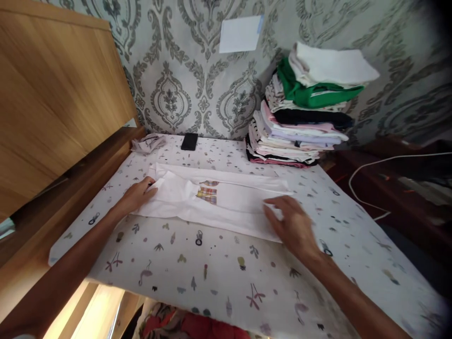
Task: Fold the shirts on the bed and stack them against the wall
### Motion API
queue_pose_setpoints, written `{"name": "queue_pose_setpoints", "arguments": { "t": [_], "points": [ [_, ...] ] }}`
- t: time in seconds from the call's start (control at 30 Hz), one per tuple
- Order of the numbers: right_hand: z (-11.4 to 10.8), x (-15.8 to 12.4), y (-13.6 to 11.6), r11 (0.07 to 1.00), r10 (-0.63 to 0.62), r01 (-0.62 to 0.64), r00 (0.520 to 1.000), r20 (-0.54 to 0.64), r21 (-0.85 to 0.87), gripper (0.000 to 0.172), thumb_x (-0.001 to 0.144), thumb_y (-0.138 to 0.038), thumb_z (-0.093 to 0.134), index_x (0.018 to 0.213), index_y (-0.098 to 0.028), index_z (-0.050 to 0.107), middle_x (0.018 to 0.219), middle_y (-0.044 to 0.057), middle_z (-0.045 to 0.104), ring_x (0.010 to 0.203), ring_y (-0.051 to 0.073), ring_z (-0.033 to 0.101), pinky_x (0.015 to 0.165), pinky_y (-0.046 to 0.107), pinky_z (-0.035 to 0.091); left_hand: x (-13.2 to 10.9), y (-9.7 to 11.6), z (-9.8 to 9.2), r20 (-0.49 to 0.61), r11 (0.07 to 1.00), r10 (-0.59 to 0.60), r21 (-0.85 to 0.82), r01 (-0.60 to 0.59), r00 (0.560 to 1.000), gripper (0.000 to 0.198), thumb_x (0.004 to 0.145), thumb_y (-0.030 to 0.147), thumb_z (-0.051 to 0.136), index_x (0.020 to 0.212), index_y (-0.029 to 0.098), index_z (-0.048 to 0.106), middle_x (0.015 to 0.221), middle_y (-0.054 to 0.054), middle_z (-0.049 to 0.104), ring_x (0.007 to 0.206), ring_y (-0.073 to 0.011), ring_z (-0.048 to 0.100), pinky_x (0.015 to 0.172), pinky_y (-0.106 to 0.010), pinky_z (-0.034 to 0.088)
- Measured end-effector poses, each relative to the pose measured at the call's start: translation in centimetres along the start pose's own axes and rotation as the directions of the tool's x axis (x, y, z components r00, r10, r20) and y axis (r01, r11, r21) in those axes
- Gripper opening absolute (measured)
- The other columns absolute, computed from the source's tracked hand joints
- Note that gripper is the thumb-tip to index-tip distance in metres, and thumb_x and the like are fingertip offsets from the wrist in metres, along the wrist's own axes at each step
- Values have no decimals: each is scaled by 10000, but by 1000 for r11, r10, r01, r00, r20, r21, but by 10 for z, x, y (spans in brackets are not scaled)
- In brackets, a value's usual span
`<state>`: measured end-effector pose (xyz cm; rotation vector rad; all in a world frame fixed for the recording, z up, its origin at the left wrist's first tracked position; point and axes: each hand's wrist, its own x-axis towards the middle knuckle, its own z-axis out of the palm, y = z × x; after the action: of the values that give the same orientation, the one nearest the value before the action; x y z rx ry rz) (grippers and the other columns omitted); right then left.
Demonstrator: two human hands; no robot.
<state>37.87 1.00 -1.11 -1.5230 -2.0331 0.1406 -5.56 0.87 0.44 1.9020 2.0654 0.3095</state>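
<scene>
A white T-shirt (240,195) with a plaid and printed patch lies in a long folded strip across the patterned cloth. At its left end, my left hand (139,194) pinches the bunched fabric between thumb and fingers. My right hand (291,223) is over the shirt's right end, slightly blurred, its fingers bent and a little apart. No fabric shows clearly gripped in it. Whether its fingertips touch the shirt is hard to see.
Folded clothes stand in a tall stack (300,122) at the back right. A black phone-like object (189,141) and a crumpled greyish cloth (148,143) lie by the wall. Left is a wooden cabinet (63,94); a white cable (356,176) hangs at right.
</scene>
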Motion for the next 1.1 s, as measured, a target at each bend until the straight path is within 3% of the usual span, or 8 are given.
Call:
{"name": "queue_pose_setpoints", "arguments": {
  "t": [0.07, 0.13, 0.3, 0.63, 0.77, 0.9, 0.97, 1.1],
  "points": [
    [24, 25, -43, 982, -100, 61, 971, 217, 180, 284, 944, -371, 438, 907, -209, 669, 924, 86, 698, 818, 213, 633, 695, 313, 480, -10, -3, -2, 2, 1000, -27, -13, 27, 1000, 464, 899, 547, 397, 1211, 229, 527, 751, -13, 582, 735, -240, 586, 663, -308, 394],
    [51, 48, -84, 982, -107, 43, 930, 353, 187, 258, 958, -352, 453, 892, -209, 657, 925, 62, 703, 802, 198, 628, 703, 303, 450, -20, -5, -2, -31, 999, -31, -30, 30, 999, 469, 914, 549, 401, 1253, 242, 504, 758, -10, 575, 730, -234, 581, 668, -309, 401],
    [94, 79, -136, 998, 49, -64, 897, 438, 20, 159, 921, -330, 553, 846, -201, 607, 903, 67, 701, 848, 217, 600, 623, 281, 336, -39, -6, 4, -129, 997, -38, -78, 28, 991, 436, 944, 481, 393, 1308, 249, 450, 878, -27, 603, 752, -214, 582, 671, -309, 402],
    [106, 86, -130, 993, 77, -105, 917, 391, 51, 162, 812, -186, 533, 656, -205, 490, 699, 15, 626, 651, 149, 493, 577, 265, 271, -40, -8, 6, -132, 995, -96, -52, 90, 987, 349, 933, 407, 434, 1229, 238, 511, 736, 8, 566, 659, -190, 536, 613, -292, 338],
    [109, 88, -125, 991, 39, -86, 921, 388, 106, 163, 781, -200, 529, 629, -209, 471, 669, 10, 606, 622, 145, 478, 583, 266, 292, -36, -25, 4, -119, 948, -85, -314, 44, 989, 324, 891, 464, 502, 1120, 241, 556, 639, 45, 507, 588, -153, 483, 567, -262, 315],
    [111, 83, -118, 970, -19, -60, 946, 325, 234, 165, 769, -271, 524, 623, -215, 473, 646, 5, 580, 614, 149, 480, 609, 276, 338, -34, -43, -9, 34, 772, -99, -628, 98, 995, 371, 876, 493, 476, 1106, 214, 556, 664, 27, 560, 557, -137, 476, 538, -251, 349],
    [111, 80, -116, 951, -31, -63, 955, 294, 304, 174, 773, -311, 514, 632, -219, 469, 628, 0, 562, 597, 146, 469, 604, 276, 351, -35, -47, -16, 98, 726, -79, -676, 125, 992, 362, 862, 485, 497, 1090, 210, 557, 728, 5, 603, 594, -139, 510, 563, -257, 392],
    [110, 77, -116, 917, -45, -72, 959, 281, 392, 184, 788, -359, 491, 663, -223, 485, 606, -4, 546, 583, 148, 471, 584, 273, 365, -37, -49, -17, 122, 769, 69, -639, 25, 990, 366, 806, 432, 616, 1109, 232, 574, 702, 38, 548, 600, -124, 487, 564, -240, 370]
  ]
}}
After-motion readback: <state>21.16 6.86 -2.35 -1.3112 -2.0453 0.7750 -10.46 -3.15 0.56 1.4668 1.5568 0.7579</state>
